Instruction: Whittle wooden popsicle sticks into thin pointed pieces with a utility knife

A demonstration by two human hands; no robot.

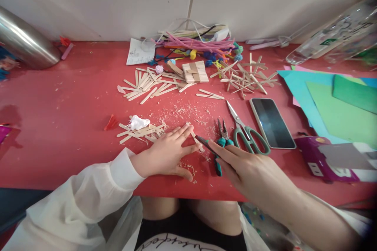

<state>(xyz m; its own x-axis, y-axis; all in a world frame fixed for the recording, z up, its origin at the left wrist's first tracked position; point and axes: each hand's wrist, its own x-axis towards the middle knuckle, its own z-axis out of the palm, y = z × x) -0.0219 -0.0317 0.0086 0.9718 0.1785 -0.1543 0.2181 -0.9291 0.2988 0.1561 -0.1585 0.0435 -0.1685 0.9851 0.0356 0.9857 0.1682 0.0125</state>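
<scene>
My left hand [167, 151] lies spread on the red table, its fingers apart. Two of its fingertips press down on a wooden craft stick [194, 136]. My right hand [243, 160] is closed around a slim dark tool [205, 143]; its tip meets the craft stick, and the exact kind of tool is hard to make out. Wood shavings [188, 111] lie scattered around the stick and under my left hand. Partly beneath my right hand are pliers with teal handles [223, 138], jaws pointing away from me. Scissors with green handles [245, 131] rest just beyond it.
Loose craft sticks [144, 84], a stick bundle [196, 71] and pink pipe cleaners [200, 43] lie toward the wall. White crumpled material [138, 122] tops sticks at left. A phone [272, 123], purple device [316, 159], coloured paper [335, 106] and plastic bottle [326, 35] occupy the right.
</scene>
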